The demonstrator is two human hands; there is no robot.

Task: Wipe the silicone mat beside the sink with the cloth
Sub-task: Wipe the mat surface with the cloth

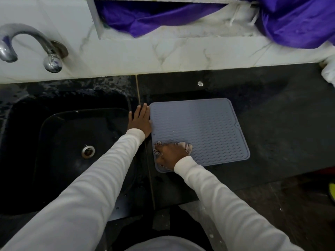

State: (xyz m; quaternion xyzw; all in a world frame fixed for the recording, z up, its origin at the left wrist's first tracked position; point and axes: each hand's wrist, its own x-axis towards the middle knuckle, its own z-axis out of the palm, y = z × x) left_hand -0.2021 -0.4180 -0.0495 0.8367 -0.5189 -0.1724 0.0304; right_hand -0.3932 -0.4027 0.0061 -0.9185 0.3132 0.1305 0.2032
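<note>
R hand clenched on cloth, lower-left corner of silicone mat, frame centre on tabletop. Unwiped mat runs up-right from fingers, long axis same way. L hand flat, fingers straight, pinning mat's left edge by sink.

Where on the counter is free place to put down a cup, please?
Bare dark counter lies right of the silicone mat, and a strip behind it toward the wall tiles. The mat's left edge is crowded: left hand beside it, right hand pressing the cloth.
</note>
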